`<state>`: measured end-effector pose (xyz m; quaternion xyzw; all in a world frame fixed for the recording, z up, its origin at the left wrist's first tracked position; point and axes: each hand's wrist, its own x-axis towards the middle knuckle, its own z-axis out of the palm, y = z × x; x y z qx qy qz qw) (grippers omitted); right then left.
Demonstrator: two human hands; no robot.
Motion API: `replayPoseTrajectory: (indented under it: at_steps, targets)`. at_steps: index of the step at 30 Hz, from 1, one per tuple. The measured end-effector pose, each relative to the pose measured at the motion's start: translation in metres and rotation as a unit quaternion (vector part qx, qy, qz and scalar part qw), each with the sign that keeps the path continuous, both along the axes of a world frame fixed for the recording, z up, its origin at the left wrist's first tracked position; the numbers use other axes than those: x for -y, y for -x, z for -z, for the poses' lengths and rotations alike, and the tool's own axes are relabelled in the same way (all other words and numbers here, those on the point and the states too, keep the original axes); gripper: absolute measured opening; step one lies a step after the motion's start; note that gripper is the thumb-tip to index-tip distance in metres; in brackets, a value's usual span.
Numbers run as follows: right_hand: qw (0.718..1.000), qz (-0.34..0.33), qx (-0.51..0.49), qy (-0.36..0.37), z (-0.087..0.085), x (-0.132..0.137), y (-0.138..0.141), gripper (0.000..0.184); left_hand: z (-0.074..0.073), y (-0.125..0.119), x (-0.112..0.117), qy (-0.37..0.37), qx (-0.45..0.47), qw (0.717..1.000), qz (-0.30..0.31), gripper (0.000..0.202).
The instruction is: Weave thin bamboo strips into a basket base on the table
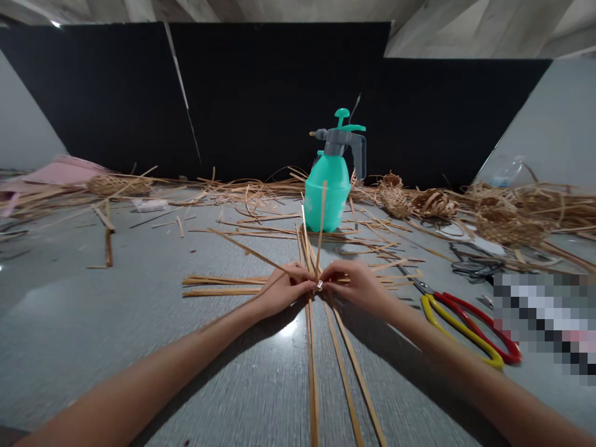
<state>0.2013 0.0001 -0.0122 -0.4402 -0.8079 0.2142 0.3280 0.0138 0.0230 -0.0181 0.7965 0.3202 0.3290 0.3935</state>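
Note:
My left hand (282, 289) and my right hand (357, 285) meet at the middle of the grey table, both pinched on a crossing of thin bamboo strips (313, 261). Several long strips (344, 379) run from the hands toward me, and others fan upward and away from the crossing. More flat strips (223, 285) lie crosswise to the left of my left hand. A small shiny ring shows on a finger where the hands touch.
A teal pump spray bottle (333, 186) stands just behind the hands. Yellow-and-red handled shears (465, 323) lie to the right, black scissors (475, 268) beyond them. Loose strips and woven scraps (507, 217) litter the far edge; a pink sheet (60, 174) lies far left.

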Motion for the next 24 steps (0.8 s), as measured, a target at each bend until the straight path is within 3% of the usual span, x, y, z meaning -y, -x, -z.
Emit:
replayPoseTrajectory:
  at_steps: [3, 7, 14, 16, 19, 24]
  targets:
    - [0.974, -0.056, 0.180, -0.127, -0.008, 0.007, -0.007, 0.014, 0.002, 0.000, -0.001, 0.037, -0.001, 0.999, 0.002, 0.014]
    - [0.858, -0.167, 0.381, -0.302, -0.014, 0.020, 0.000, 0.015, 0.003, -0.001, 0.000, 0.079, 0.033, 0.996, -0.017, 0.011]
    - [0.703, -0.311, 0.522, -0.369, -0.033, 0.016, 0.015, 0.016, -0.003, -0.003, 0.003, 0.103, 0.059, 0.992, -0.039, 0.011]
    - [0.675, -0.338, 0.539, -0.375, -0.039, 0.011, 0.017, 0.018, -0.003, -0.003, 0.003, 0.117, 0.057, 0.991, -0.040, 0.011]
    - [0.684, -0.336, 0.517, -0.390, -0.041, 0.006, 0.016, 0.021, -0.001, -0.004, 0.003, 0.127, 0.061, 0.990, -0.028, 0.011]
    - [0.770, -0.262, 0.444, -0.376, -0.025, 0.001, 0.006, 0.028, 0.001, -0.004, 0.003, 0.098, 0.055, 0.993, -0.023, 0.011]
